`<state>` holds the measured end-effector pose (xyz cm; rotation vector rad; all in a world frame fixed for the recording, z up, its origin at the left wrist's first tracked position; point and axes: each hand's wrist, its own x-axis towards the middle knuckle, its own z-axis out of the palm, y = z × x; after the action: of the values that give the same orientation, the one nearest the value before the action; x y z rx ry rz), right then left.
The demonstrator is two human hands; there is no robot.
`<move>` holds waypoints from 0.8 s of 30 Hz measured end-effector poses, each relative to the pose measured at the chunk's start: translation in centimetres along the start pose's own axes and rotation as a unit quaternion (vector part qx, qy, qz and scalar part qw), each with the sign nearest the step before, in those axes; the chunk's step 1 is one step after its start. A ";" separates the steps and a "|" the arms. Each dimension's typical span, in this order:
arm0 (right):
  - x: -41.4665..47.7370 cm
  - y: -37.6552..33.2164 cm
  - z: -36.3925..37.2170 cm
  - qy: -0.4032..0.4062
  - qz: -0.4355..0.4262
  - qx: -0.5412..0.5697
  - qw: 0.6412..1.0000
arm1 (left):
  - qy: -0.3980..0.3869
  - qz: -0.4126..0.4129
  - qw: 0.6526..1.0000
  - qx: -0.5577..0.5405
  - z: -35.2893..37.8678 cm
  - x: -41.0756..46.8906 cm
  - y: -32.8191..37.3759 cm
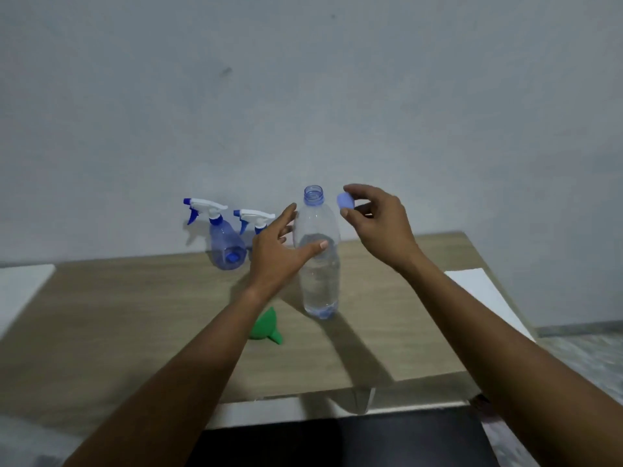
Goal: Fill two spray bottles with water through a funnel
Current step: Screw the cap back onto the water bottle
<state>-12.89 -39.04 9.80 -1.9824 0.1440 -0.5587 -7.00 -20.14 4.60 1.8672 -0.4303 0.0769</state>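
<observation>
A clear water bottle stands upright and uncapped in the middle of the wooden table, holding water. My left hand is around its left side with fingers spread, thumb across the front. My right hand pinches the pale blue cap just right of the bottle's mouth. Two blue spray bottles with white trigger heads stand at the back: one fully seen, the other partly hidden behind my left hand. A green funnel lies on its side under my left forearm.
A grey wall rises right behind the table. White panels flank the table on the left and the right. A dark surface lies below the table's near edge.
</observation>
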 end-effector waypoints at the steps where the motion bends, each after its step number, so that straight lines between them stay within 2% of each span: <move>1: 1.0 -1.6 -0.6 -0.022 -0.016 0.003 1.000 | -0.002 0.003 1.000 0.000 -0.2 0.4 0.5; 7: 4.6 -5.4 -1.0 -0.207 -0.081 -0.126 0.967 | -0.052 -0.005 0.999 -0.008 -1.3 1.7 1.5; 14: 6.3 -7.3 -1.1 -0.295 -0.110 -0.236 0.919 | -0.084 -0.042 0.995 -0.037 -1.7 2.0 1.3; 18: 7.0 -8.4 -1.1 -0.312 -0.138 -0.289 0.895 | -0.086 -0.045 0.994 -0.044 -1.7 2.3 1.0; 21: 7.2 -8.8 -0.5 -0.291 -0.146 -0.351 0.878 | -0.084 -0.040 0.995 -0.043 -1.6 2.3 0.8; 24: 6.8 -9.1 0.4 -0.260 -0.180 -0.446 0.837 | -0.081 -0.033 0.995 -0.042 -1.6 2.2 0.8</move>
<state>-7.94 -36.80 19.79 -3.0431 -0.3929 -0.1398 -4.94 -19.41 6.47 1.8101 -0.4752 -0.1364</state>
